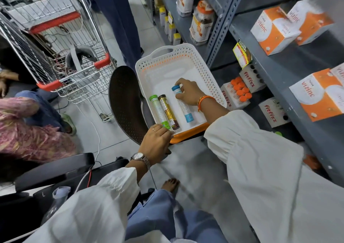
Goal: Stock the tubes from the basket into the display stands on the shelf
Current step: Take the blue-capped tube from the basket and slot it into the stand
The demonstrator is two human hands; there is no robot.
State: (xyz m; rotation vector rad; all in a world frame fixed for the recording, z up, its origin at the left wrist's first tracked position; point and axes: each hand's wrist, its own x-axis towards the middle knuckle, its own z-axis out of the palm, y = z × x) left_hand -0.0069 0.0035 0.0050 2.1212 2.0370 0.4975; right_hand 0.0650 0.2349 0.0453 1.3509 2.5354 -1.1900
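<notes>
"Fitfizz" stands (272, 112), "vizinc" boxes (270, 29)

Grey tiled floor (111, 138), grey metal shelving (279, 69), possibly dark chair (126, 101).

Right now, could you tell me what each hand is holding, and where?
Right hand grips the blue tube near its cap end. Left hand holds the basket at its near rim.

A single wide-angle head camera is looking steeply down from above the person's own white sleeves (260, 168), close over a white perforated plastic basket (202, 71) sitting near the frame centre. It is facing forward along the aisle floor, taking in grey metal shelving (279, 71) tilting along the right edge and a wire shopping trolley (80, 71) at upper left. Lines are bending toward the edges.
</notes>
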